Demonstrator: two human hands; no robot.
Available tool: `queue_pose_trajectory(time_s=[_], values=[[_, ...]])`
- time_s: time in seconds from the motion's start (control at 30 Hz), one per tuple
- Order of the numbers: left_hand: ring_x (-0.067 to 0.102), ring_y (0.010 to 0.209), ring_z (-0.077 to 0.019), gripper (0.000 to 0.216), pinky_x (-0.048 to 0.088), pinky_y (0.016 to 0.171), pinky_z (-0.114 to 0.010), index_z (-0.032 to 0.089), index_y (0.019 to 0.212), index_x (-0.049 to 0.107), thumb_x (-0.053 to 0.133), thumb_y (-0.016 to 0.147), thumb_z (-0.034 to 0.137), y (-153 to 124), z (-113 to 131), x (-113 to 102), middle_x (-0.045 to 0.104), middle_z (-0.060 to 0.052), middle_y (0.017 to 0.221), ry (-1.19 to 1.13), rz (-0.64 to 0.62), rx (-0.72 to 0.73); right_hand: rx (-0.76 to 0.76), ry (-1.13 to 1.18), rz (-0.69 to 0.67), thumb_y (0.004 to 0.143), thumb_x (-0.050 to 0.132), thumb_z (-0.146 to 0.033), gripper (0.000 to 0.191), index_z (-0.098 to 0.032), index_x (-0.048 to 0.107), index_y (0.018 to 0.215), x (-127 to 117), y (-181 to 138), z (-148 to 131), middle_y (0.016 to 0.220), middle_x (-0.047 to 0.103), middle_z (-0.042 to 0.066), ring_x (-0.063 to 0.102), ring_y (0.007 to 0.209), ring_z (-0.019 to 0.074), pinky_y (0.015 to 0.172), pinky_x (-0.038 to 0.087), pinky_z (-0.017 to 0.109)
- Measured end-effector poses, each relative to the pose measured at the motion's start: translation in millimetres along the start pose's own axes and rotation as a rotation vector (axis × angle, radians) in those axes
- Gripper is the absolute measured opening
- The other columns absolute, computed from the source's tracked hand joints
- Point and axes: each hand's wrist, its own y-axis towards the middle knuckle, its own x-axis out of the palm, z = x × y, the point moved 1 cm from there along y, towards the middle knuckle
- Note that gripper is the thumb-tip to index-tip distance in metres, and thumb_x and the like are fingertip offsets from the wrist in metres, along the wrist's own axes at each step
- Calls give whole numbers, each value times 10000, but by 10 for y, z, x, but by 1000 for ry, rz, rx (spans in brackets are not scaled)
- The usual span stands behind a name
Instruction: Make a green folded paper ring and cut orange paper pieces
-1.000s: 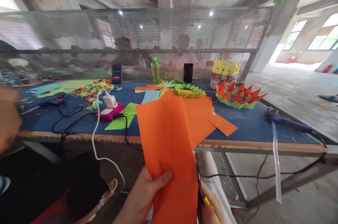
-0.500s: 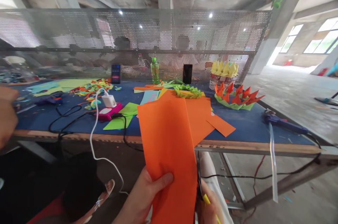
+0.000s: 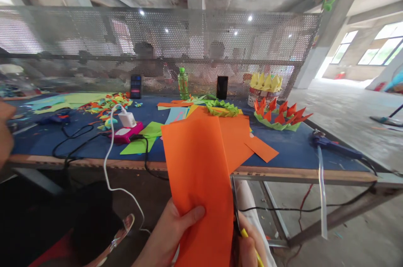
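An orange sheet of paper (image 3: 198,166), folded along its right side, is held upright in front of me. My left hand (image 3: 176,225) grips its lower left edge, thumb pressed flat on the front and the other fingers hidden behind. At the paper's right edge, my right hand (image 3: 250,242) is closed around a pair of scissors (image 3: 235,208) with dark blades and some yellow on the handle. The blades point up along that edge; their lower part is hidden. Behind the held paper, more orange paper (image 3: 239,137) lies on the blue table (image 3: 299,153).
Paper crowns in red and green (image 3: 280,118) and yellow (image 3: 266,83) stand at right. A hot glue gun (image 3: 335,144) lies near the right edge. A pink power strip (image 3: 126,133) with cables sits left of centre. Another person's hand (image 3: 5,130) shows at far left.
The whole view has shifted slightly, moving the table things a little left. Both hands keep their hold, and the paper and scissors look nearly the same.
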Motion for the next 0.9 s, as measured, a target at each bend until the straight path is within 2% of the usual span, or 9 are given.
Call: queue_pose_trajectory(time_s=[0.1,0.2,0.3,0.4,0.57,0.73,0.9], values=[[753,712,-287,414,606,697,-387,124,988,749,917,659,311,12,-13,-15,796,-131,883,9,-5,6,40,36,12,924,334,-769,763,-170,743,1161,12,10,-43,473,521,-2,459,346,144,348,382,249],[754,729,-294,452,605,702,-388,119,1020,745,918,657,326,23,-22,-24,795,-137,894,25,3,7,55,38,21,907,331,-798,789,-168,746,1142,-3,15,-28,494,541,5,459,356,139,357,397,249],[754,751,-302,447,602,713,-389,115,1002,748,916,656,343,27,-15,-25,793,-141,908,48,13,31,52,22,44,907,372,-785,759,-170,741,1155,-44,1,24,569,616,36,538,422,158,409,468,263],[752,765,-295,420,597,729,-377,118,969,753,915,656,345,29,-4,-24,793,-138,915,56,16,53,62,-23,77,897,403,-785,739,-182,743,1153,-93,-25,88,705,702,88,653,572,212,501,549,302],[752,760,-295,413,601,726,-385,117,971,752,913,660,335,31,3,-24,792,-138,911,40,13,37,55,-30,100,901,414,-777,703,-205,746,1141,-138,-44,141,842,746,121,718,735,268,599,591,355],[754,774,-304,415,606,725,-390,122,978,743,915,658,322,20,30,-16,792,-132,908,27,8,40,35,-56,74,891,433,-782,695,-208,764,1101,-122,1,41,713,713,84,683,627,234,558,571,335],[754,780,-305,415,598,734,-379,113,961,751,915,656,341,14,45,-15,792,-138,909,57,17,56,-2,2,13,949,360,-728,712,-167,749,1149,-14,29,-77,452,538,-1,574,445,174,439,489,253]])
